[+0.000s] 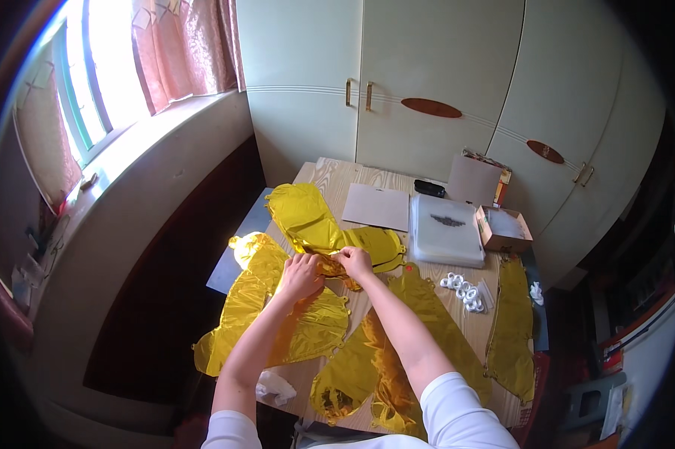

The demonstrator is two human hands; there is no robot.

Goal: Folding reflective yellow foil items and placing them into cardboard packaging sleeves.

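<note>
While the right hand [354, 263] pinched a crumpled, shiny golden-orange foil piece [331, 268] between thumb and fingertips with almost no gap, the left hand [301, 276] held the piece's other side, its fingers bent and close together; its thumb could not be made out. The foil piece sat between the two hands, above the middle of the pale wood-grain table [326, 173].

Just beyond the hands lay a flat, angular yellow-gold foil shape [305, 213], one arm reaching toward the far left and the other to the right. Left of the left forearm spread a broad, wrinkled gold foil shape [236, 318], its far end catching bright light. Nearer the body, between and under the forearms, lay more gold foil sheets [435, 322], with a rumpled orange strip [387, 367] among them, and a crumpled white tissue [277, 386] was at the near left.

To the right of the right forearm was a cluster of small white rings [468, 293], and farther right a long, narrow gold foil strip [510, 329]. On the far right stood a translucent plastic case [435, 239] with a dark emblem, just beside an open brown cardboard box [506, 242]. A flat grey-beige card [375, 207] and a small black oblong case [429, 188] lay near the far edge, before tall cream cabinet doors [435, 45].
</note>
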